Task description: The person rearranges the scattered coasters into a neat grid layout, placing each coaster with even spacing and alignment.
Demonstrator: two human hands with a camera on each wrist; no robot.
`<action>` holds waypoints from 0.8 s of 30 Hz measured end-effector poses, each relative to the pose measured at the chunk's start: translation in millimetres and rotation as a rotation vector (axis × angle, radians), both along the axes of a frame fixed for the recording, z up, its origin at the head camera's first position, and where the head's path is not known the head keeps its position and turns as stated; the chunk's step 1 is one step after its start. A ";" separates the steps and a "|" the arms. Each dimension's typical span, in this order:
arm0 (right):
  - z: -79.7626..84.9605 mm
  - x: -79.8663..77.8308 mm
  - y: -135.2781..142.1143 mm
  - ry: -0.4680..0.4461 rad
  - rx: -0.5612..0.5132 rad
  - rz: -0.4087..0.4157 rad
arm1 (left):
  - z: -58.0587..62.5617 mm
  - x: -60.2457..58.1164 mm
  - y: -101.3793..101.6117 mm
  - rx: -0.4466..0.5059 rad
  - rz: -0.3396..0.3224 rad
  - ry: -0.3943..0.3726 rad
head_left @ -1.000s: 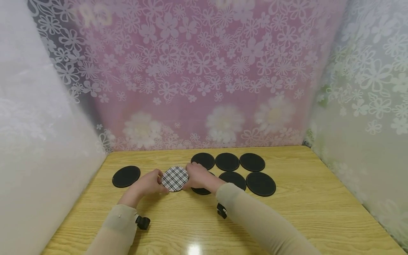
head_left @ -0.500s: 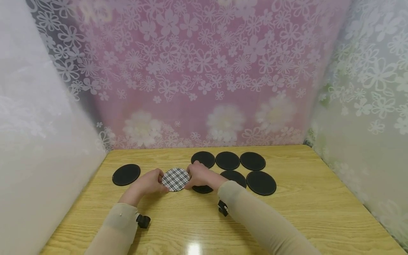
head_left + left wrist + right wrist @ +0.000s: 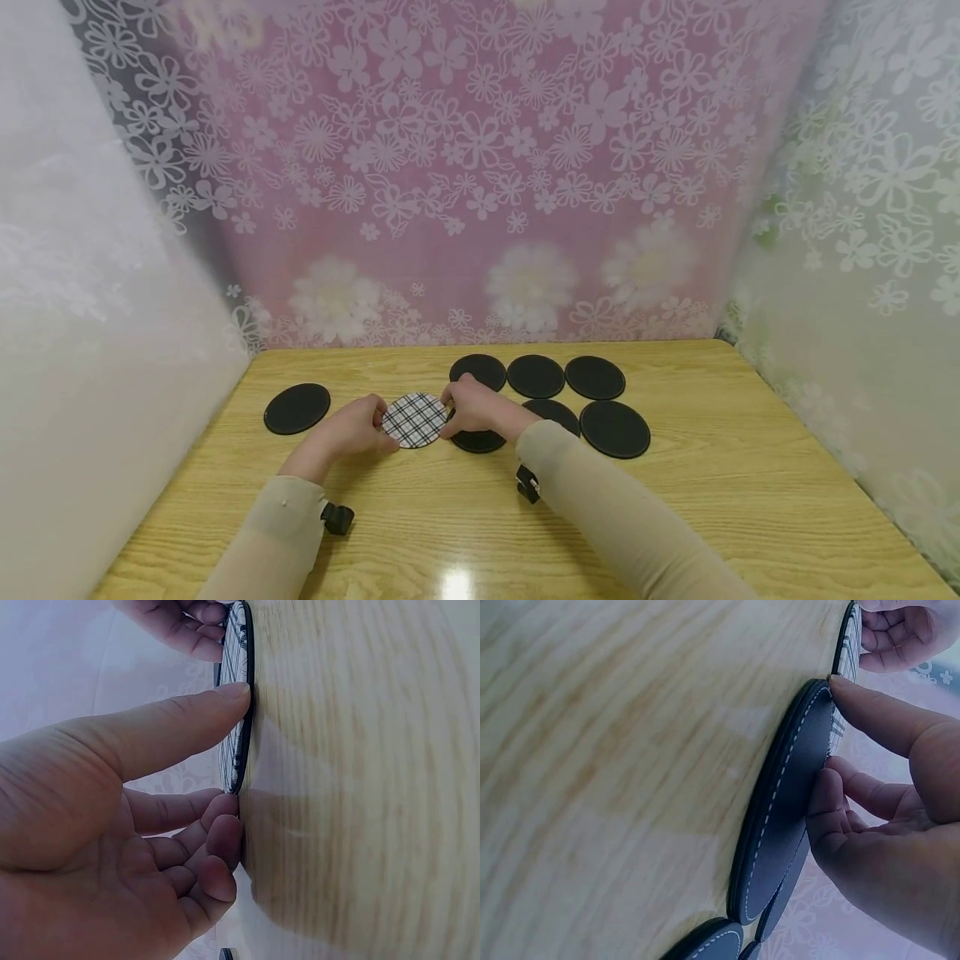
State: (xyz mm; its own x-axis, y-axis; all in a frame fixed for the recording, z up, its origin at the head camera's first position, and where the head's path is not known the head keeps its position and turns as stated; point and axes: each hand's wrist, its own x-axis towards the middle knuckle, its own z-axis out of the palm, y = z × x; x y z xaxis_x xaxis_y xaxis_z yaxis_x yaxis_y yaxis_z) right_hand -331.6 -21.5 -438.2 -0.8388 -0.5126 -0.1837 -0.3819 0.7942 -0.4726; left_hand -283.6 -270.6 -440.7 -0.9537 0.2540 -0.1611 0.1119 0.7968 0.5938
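Observation:
A round coaster with a black and white plaid face point(image 3: 415, 421) lies flat on the wooden table. My left hand point(image 3: 351, 428) holds its left side, the thumb point(image 3: 217, 705) on the near rim and the fingers curled at the far rim. At the opposite side my right hand point(image 3: 482, 408) holds the rim between thumb and forefinger. Directly right of the plaid coaster, partly under my right hand, is a black coaster with white stitching point(image 3: 787, 810). The two coasters' edges appear to meet in the right wrist view.
Three black coasters form a back row, such as the middle one point(image 3: 536, 377). In front of them another black coaster point(image 3: 615, 429) ends the near row. A lone black coaster point(image 3: 297, 408) lies at the left. A floral curtain point(image 3: 480, 208) hangs behind the table point(image 3: 435, 525).
The plaid coaster has shifted slightly right with my left hand. My right hand has moved a little right and away, showing more of the black coaster beneath it.

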 end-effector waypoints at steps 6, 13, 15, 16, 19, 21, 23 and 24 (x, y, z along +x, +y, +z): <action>0.3 1.2 0.7 0.000 -0.008 0.006 | 1.9 2.3 0.3 0.012 -0.003 -0.004; 1.3 4.3 1.4 -0.007 -0.010 0.002 | 1.5 2.2 0.2 0.003 -0.007 -0.004; 1.7 5.1 1.5 -0.009 -0.014 0.001 | 1.0 1.6 0.2 0.001 -0.005 -0.004; 1.7 5.2 1.5 -0.008 -0.014 0.001 | 0.9 1.7 0.2 0.001 -0.005 -0.005; 0.9 4.9 1.4 -0.003 -0.011 0.002 | 0.7 1.9 0.3 0.001 0.000 -0.008; 0.5 4.6 1.4 0.001 -0.012 0.001 | 0.5 2.1 0.4 0.005 0.003 -0.010; 0.0 4.4 1.4 0.003 -0.013 0.000 | 0.8 2.2 0.5 0.008 0.004 -0.012; -0.1 4.1 1.5 0.003 -0.015 -0.001 | 0.6 1.9 0.6 0.009 0.007 -0.013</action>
State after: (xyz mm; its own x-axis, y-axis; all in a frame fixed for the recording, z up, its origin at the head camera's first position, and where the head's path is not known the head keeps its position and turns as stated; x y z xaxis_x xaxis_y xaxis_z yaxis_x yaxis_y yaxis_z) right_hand -327.5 -20.1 -438.3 -0.8397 -0.5146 -0.1733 -0.3828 0.7874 -0.4832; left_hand -281.7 -270.0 -440.2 -0.9533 0.2488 -0.1715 0.0984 0.7922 0.6023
